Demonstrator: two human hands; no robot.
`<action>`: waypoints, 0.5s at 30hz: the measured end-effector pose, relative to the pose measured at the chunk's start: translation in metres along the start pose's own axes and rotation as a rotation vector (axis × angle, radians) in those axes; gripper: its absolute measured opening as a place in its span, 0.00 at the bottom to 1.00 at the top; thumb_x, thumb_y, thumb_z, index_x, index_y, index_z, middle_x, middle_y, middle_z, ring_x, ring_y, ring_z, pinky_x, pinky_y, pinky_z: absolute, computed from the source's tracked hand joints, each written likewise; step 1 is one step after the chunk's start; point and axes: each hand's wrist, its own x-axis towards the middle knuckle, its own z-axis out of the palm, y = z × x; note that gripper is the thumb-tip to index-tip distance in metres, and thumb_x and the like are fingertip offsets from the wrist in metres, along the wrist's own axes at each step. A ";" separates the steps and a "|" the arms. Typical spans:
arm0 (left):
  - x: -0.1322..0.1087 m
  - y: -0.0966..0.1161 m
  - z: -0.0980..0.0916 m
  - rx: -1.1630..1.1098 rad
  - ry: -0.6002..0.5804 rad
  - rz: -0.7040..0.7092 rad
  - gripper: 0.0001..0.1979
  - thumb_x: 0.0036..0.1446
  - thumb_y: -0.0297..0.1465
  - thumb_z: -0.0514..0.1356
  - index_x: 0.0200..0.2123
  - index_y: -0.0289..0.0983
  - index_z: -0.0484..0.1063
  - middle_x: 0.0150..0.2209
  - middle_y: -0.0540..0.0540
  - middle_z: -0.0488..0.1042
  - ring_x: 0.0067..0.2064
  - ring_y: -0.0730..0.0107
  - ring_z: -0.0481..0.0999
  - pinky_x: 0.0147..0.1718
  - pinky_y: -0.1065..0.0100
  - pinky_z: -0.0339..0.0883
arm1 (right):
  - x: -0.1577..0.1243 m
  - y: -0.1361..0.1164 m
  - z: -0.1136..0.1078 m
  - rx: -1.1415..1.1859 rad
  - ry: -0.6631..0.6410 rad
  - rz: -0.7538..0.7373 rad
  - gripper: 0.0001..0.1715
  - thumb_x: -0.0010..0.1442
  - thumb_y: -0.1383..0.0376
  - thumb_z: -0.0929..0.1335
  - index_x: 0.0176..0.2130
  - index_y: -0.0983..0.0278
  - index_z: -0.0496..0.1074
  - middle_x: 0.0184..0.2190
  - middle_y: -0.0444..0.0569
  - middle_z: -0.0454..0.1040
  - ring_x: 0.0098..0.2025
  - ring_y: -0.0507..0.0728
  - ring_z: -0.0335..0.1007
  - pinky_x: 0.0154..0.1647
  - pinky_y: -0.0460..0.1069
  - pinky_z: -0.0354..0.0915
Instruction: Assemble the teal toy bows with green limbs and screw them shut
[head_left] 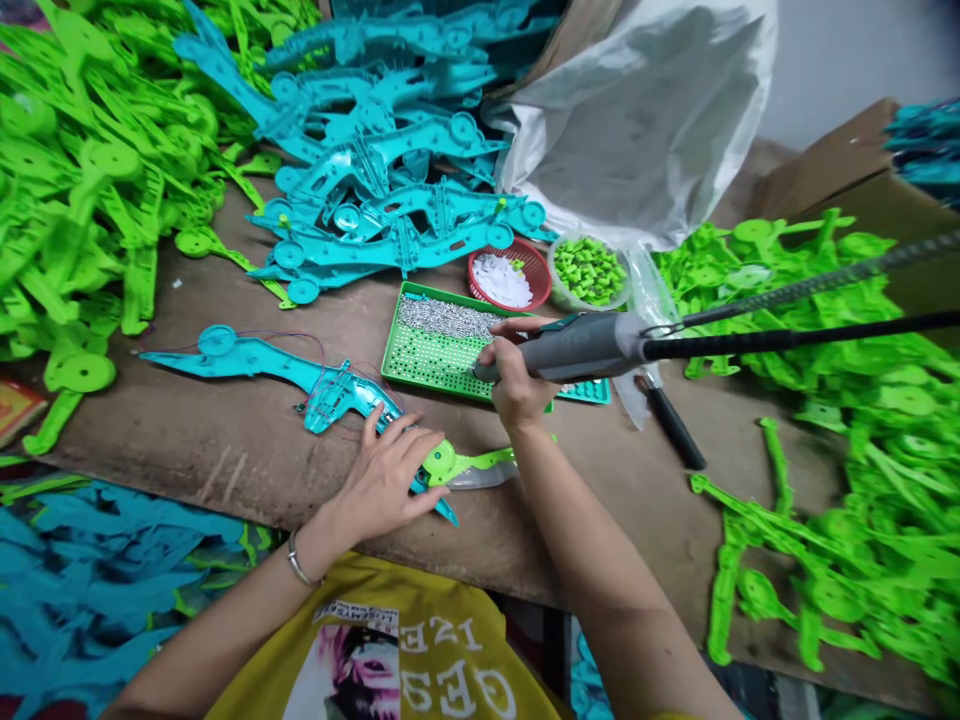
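Observation:
My left hand (390, 470) lies over the right part of a long blue plastic shell (277, 362), fingers stretched out and thumb apart. Thin wires run along this shell, and a lime-green arm piece (440, 461) with a round end sits against it, beside my thumb. A closed right hand (517, 385) is wrapped round a grey electric screwdriver (581, 345), held nearly level. Its front end is over a green perforated tray (442, 378), where small silver screws (446, 318) fill the far side. Whether a screw is on the tip I cannot tell.
Blue shells (390, 230) are stacked behind the tray. Lime-green pieces are heaped left (82, 170) and right (900, 480). A red basket (536, 265) and a tub of green bits (589, 270) stand behind the tray. A black-handled tool (675, 425) lies right; a cord (787, 335) trails rightward.

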 end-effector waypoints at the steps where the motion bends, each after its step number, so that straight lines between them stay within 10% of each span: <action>1: 0.000 0.000 0.000 -0.001 0.000 -0.001 0.24 0.61 0.42 0.60 0.56 0.37 0.67 0.55 0.39 0.75 0.62 0.49 0.65 0.66 0.41 0.34 | 0.001 -0.001 0.000 -0.001 -0.011 -0.004 0.11 0.54 0.56 0.68 0.33 0.58 0.64 0.31 0.43 0.70 0.20 0.49 0.64 0.24 0.50 0.65; 15: 0.001 0.002 0.000 0.000 -0.010 -0.014 0.22 0.60 0.41 0.60 0.54 0.37 0.69 0.53 0.40 0.76 0.62 0.49 0.66 0.66 0.40 0.34 | 0.003 -0.011 0.001 -0.043 0.016 -0.001 0.16 0.54 0.55 0.67 0.43 0.56 0.67 0.25 0.39 0.68 0.20 0.51 0.65 0.27 0.51 0.67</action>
